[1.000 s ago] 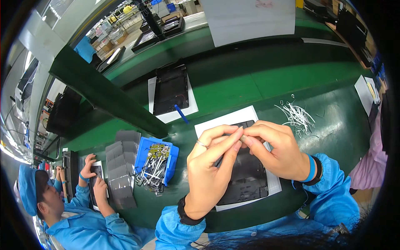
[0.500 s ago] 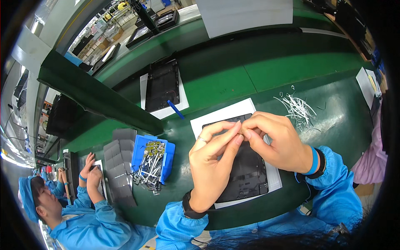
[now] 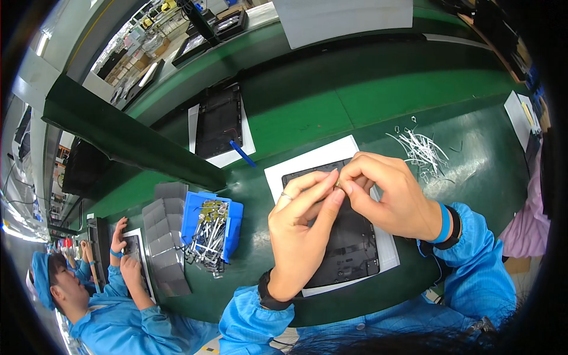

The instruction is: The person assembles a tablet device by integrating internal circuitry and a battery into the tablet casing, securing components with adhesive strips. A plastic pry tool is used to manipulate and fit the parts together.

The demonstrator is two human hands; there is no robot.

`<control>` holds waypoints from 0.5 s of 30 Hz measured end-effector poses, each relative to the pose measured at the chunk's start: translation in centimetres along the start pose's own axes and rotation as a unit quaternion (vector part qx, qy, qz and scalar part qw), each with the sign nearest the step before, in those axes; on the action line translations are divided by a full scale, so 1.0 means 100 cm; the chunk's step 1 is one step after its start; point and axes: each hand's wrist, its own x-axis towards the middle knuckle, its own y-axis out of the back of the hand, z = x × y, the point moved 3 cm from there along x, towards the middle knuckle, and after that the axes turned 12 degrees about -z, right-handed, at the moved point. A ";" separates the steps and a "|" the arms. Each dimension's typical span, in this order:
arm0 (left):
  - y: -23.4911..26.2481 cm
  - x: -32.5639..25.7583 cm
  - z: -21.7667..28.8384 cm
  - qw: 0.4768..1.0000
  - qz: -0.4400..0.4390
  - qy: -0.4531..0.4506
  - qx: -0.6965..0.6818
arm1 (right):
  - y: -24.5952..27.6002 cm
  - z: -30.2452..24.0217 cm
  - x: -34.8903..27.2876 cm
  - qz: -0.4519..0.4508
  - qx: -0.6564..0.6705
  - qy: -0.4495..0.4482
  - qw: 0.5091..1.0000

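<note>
Bench: green top (image 3: pixel 260 195), w/ a raised green ledge (image 3: pixel 313 106) on the far side & a dark green post (image 3: pixel 136 136) slanting down from far L.
Tiny piece: up at your fingertips (image 3: pixel 338 184), over the far half of the dark panel as you look down; too small & too covered to tell type or long axis. Height above the panel: can't tell.
L hand (image 3: pixel 302 228): narrow, thumb + index pinched at the piece from the L; ring on one finger.
R hand (image 3: pixel 387 192): narrow too, thumb + index pinched on the same spot from the R. Fingertips of both hands practically meet, so neither is clearly nearer; which one bears the piece, can't tell.
Dark panel (image 3: pixel 352 251): flat, beneath your hands, long axis near–far, far end leaning L. L hand hides its L side, R hand its far R corner.
White sheet (image 3: pixel 275 180): under the panel, edges showing.
Blue bin (image 3: pixel 234 236): L of your L hand, well apart, full of small metal parts & strips (image 3: pixel 210 234).
White strips (image 3: pixel 423 151): loose pile, far R, nearer your R hand.
2nd panel (image 3: pixel 219 121): far L, on its own sheet, blue pen-like tool (image 3: pixel 242 154) at its near R corner.
Co-worker (image 3: pixel 118 313): near L, beyond the grey sheets (image 3: pixel 167 242).
</note>
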 end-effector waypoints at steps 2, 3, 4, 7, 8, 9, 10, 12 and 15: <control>0.001 0.001 0.001 1.000 0.000 0.004 -0.012 | 0.002 -0.001 0.002 -0.023 -0.017 0.009 1.000; 0.001 0.002 -0.001 0.998 -0.006 0.035 -0.050 | 0.004 0.000 0.002 -0.023 -0.016 0.008 1.000; 0.001 0.003 -0.003 0.994 -0.014 0.066 -0.088 | 0.004 0.000 0.001 -0.036 -0.024 0.005 0.999; 0.007 0.007 -0.014 0.975 -0.020 0.155 -0.160 | 0.010 0.000 0.001 -0.077 -0.045 -0.014 0.996; 0.008 0.007 -0.016 0.974 -0.021 0.155 -0.161 | 0.013 0.000 0.002 -0.106 -0.057 -0.029 0.992; 0.009 0.008 -0.018 0.977 -0.010 0.152 -0.152 | 0.019 0.000 0.002 -0.107 -0.058 -0.031 0.992; 0.010 0.008 -0.020 0.978 0.001 0.149 -0.144 | 0.028 0.002 0.002 -0.129 -0.088 -0.056 0.986; 0.016 0.007 -0.023 0.982 0.012 0.139 -0.131 | 0.051 0.004 0.003 -0.179 -0.141 -0.183 0.956; 0.016 0.011 -0.016 0.991 0.025 0.108 -0.076 | 0.090 0.022 -0.008 -0.156 -0.225 -0.290 0.917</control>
